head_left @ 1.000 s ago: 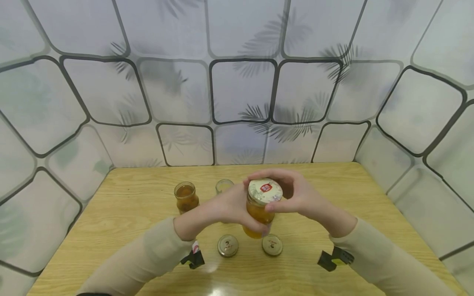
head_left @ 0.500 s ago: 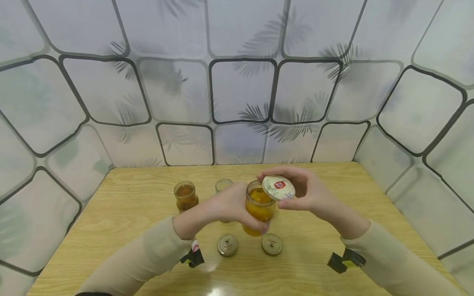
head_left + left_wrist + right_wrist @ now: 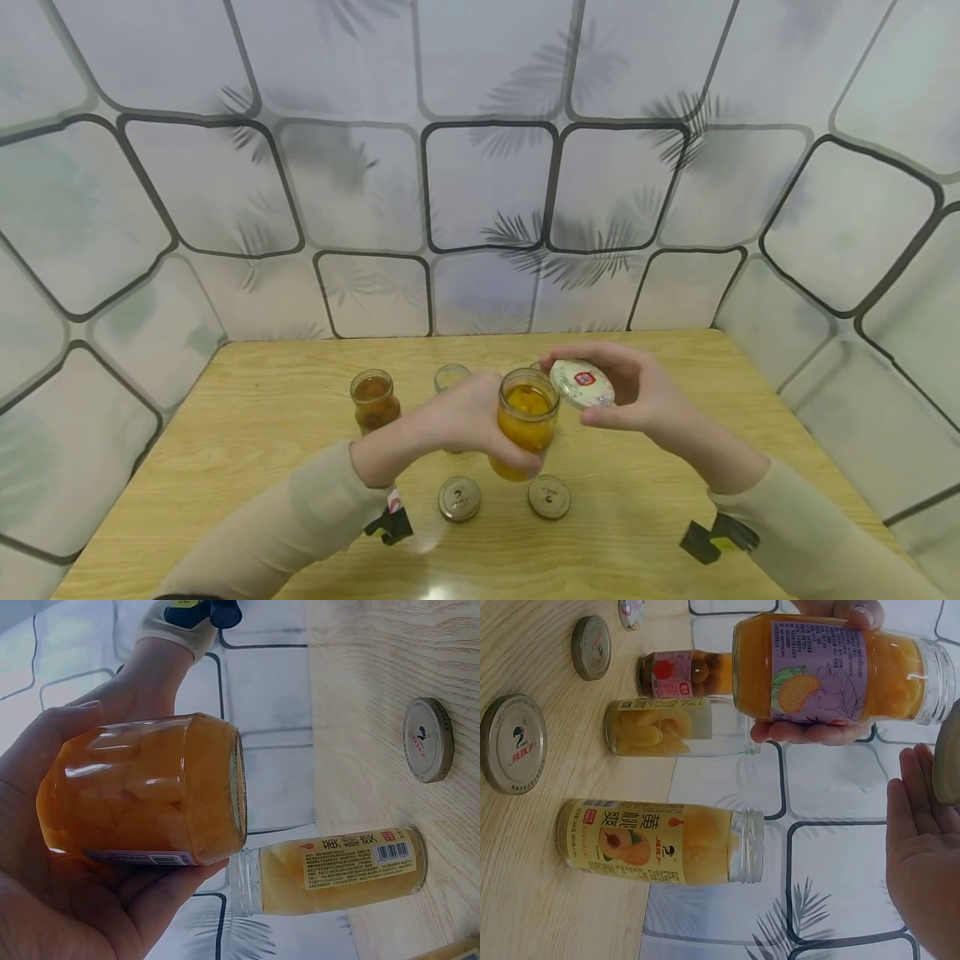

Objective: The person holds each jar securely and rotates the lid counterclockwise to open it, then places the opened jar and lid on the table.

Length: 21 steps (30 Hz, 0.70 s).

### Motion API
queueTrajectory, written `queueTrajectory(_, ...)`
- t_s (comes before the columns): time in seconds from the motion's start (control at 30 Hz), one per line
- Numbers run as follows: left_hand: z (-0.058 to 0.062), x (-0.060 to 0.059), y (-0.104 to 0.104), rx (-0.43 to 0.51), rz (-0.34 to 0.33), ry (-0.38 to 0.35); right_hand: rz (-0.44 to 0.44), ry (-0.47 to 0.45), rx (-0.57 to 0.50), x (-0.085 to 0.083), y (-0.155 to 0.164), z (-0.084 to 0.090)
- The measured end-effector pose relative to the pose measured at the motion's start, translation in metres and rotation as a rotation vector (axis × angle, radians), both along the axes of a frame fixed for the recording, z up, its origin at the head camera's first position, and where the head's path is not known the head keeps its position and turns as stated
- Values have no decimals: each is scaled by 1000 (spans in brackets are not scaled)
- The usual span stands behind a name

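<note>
In the head view, my left hand [image 3: 468,415] grips an uncapped glass jar [image 3: 525,425] of orange fruit above the table, its mouth facing up. The right wrist view shows the jar's purple label [image 3: 817,671] with a drawn orange. My right hand [image 3: 637,387] holds a round white lid [image 3: 583,383] with a red mark, between thumb and fingers. This lid is tilted beside the jar's rim, just to its right and apart from it. In the right wrist view only part of the lid [image 3: 949,754] shows, at the right edge.
Two metal lids [image 3: 459,498] [image 3: 549,497] lie on the wooden table [image 3: 247,433] nearer me. An open jar of dark fruit [image 3: 377,404] stands left. Behind my hands stand two yellow-labelled open peach jars [image 3: 626,844] [image 3: 656,727]. Another patterned lid [image 3: 631,612] shows partly.
The lid has come off the orange fruit jar and moved right with my right hand, uncovering the mouth. My left hand and the jar have stayed nearly still.
</note>
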<state>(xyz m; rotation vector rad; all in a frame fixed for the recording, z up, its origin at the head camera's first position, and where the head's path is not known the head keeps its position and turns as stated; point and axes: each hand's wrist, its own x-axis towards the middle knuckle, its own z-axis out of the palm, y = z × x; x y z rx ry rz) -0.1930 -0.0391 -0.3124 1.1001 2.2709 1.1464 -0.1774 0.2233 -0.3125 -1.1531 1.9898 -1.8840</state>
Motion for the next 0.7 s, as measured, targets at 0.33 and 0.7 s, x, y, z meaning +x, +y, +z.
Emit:
queueTrajectory(0.33, 0, -1, -1, -2, 2, 11, -16, -5, 5, 0, 15, -8)
queueTrajectory(0.7, -2, -1, -3, -16, 7, 2, -101, -35, 52, 4, 40, -27)
